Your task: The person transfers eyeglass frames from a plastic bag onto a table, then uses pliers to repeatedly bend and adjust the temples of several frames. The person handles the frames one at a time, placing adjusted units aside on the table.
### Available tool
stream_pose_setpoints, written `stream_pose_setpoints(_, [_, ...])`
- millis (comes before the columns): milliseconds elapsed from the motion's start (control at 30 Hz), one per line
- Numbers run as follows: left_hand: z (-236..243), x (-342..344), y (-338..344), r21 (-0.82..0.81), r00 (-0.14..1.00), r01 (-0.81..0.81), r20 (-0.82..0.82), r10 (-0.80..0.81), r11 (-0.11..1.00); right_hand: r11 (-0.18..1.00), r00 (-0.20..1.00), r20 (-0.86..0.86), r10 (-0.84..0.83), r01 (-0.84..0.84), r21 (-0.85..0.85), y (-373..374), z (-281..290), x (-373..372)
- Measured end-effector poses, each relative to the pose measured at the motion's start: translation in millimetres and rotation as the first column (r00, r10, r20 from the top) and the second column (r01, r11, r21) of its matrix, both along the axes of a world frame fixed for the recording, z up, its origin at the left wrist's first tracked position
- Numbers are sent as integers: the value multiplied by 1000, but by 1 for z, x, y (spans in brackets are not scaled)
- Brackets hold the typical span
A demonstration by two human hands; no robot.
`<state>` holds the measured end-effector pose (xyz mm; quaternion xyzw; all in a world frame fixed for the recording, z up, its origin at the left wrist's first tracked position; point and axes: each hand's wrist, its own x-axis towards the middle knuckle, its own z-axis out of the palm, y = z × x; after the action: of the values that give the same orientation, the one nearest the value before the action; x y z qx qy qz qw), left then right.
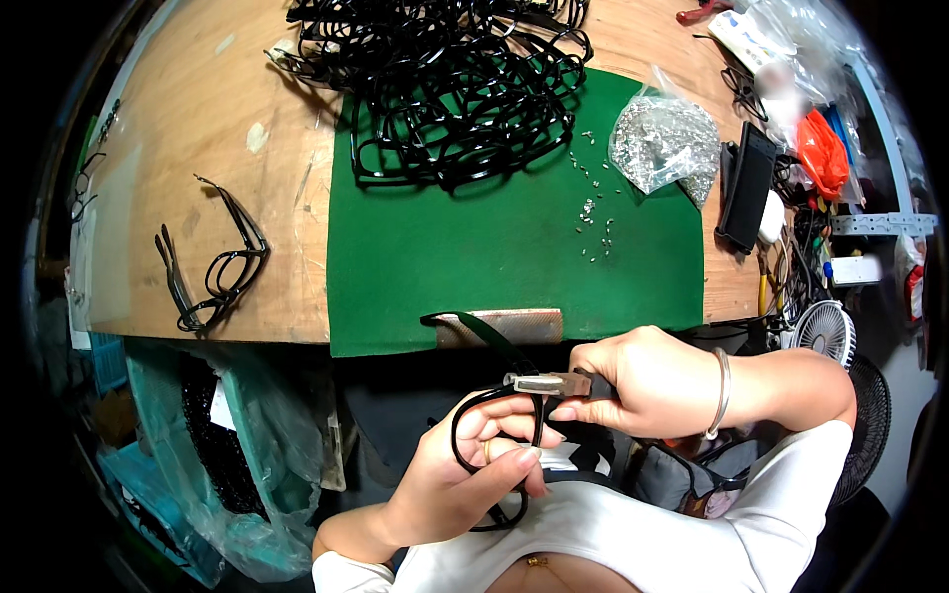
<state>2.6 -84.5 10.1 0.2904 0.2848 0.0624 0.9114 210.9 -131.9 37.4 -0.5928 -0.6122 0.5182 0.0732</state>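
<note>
My left hand (447, 481) is closed around a black eyeglass frame (457, 432), holding it just off the table's front edge. One temple of the frame points up and away over the mat's edge. My right hand (645, 381), with a bangle at its wrist, grips a pair of metal pliers (550, 384). The jaws of the pliers lie at the frame's upper corner, near where the temple meets the front; whether they pinch it I cannot tell. My fingers partly hide the lower rim.
Black eyeglass frames (465, 109) lie heaped on the green mat (445, 247). A clear bag (664, 143) of small metal parts sits right, with several loose parts beside it. Another frame (229, 269) rests at left. A phone (746, 188) and small fan (824, 331) are at right.
</note>
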Motion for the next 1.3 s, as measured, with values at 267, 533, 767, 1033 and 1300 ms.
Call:
stream_pose_setpoints(267, [4, 5, 9, -12, 1000, -15, -9, 15, 1000, 979, 987, -11, -162, 162, 124, 11, -31, 21])
stream_pose_setpoints(533, [-17, -18, 59, 887, 942, 13, -165, 292, 461, 893, 948, -3, -319, 301, 335, 3, -70, 9])
stream_pose_setpoints(767, [-37, -65, 152, 877, 914, 127, -285, 290, 463, 911, 962, 75, -263, 222, 348, 6, -65, 1])
stream_pose_setpoints(1033, [-49, -105, 193, 650, 590, 740, -506, 629, -172, 887, 953, 35, -301, 266, 378, 9, -68, 2])
stream_pose_setpoints(1300, [-30, -58, 188, 733, 796, 499, -178, 578, -462, 847, 937, 54, -346, 287, 447, -12, -74, 17])
